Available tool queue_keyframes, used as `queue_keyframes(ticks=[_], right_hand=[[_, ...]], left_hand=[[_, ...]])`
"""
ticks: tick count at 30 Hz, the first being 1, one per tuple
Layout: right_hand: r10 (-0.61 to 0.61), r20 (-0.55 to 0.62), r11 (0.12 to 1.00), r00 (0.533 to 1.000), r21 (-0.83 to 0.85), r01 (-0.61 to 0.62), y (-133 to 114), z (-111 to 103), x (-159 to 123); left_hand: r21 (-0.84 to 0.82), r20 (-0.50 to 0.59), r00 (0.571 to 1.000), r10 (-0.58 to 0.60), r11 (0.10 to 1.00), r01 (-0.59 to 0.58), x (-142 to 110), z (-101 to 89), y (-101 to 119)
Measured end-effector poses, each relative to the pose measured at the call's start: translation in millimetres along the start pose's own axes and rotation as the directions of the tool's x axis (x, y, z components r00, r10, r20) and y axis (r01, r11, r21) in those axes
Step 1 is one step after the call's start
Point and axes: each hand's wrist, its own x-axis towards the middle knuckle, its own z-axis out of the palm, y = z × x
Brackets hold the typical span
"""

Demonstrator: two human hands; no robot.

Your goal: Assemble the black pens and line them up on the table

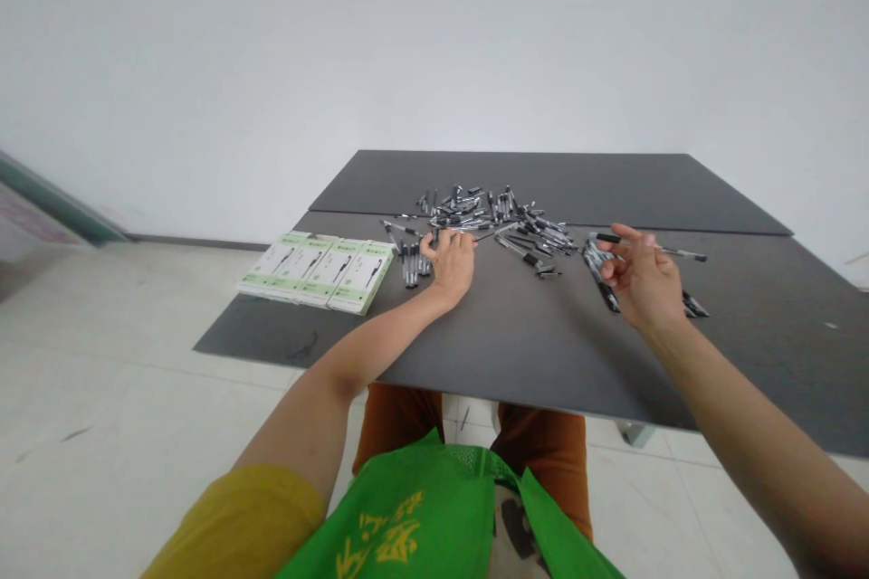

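My right hand (646,282) is raised above the right side of the table, its fingers closed on a black-and-clear pen (682,252) that lies crosswise in the grip. Under that hand, a group of pens (600,279) rests on the tabletop, partly hidden by it. My left hand (453,266) is low at the near edge of the main pen pile (465,213), with fingers curled inward. Whatever its fingertips pinch is too small to make out. Just left of it, several pens (414,266) lie side by side.
Several white-and-green pen boxes (319,270) lie in a row at the table's left edge. More loose pens (536,240) spread between my hands. The dark table (516,326) has a seam across it and meets the white wall (516,36) behind.
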Motion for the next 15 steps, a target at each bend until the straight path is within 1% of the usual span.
queue_keyframes(ticks=[2, 3, 6, 8, 10, 12, 15], right_hand=[[0.073, 0.03, 0.995, 0.997, 0.071, -0.075, 14, 6, 11], [0.09, 0.044, 0.992, 0.995, 0.082, -0.093, 22, 10, 15], [0.075, 0.105, 0.995, 0.992, 0.052, -0.08, 45, 22, 23], [0.059, 0.15, 0.998, 0.987, 0.02, -0.062, 57, 34, 22], [0.064, 0.178, 0.998, 0.982, -0.002, -0.065, 65, 47, 19], [0.082, 0.192, 0.996, 0.978, 0.001, -0.084, 70, 58, 16], [0.118, 0.17, 0.989, 0.978, 0.07, -0.132, 74, 64, 14]], left_hand=[[-0.023, 0.019, 1.0, 0.015, 1.0, -0.015, -7, -1.6, 4], [-0.026, 0.025, 0.999, 0.027, 0.999, -0.026, -10, -1.7, 6], [-0.013, 0.037, 0.995, 0.092, 0.996, -0.092, -17, 0.1, 11], [-0.006, 0.072, 0.985, 0.156, 0.988, -0.156, -20, 1.9, 14], [0.002, 0.122, 0.974, 0.193, 0.981, -0.195, -21, 3.2, 16], [0.029, 0.149, 0.971, 0.187, 0.981, -0.194, -22, 3.3, 17], [0.051, 0.15, 0.974, 0.168, 0.983, -0.177, -22, 1.8, 18]])
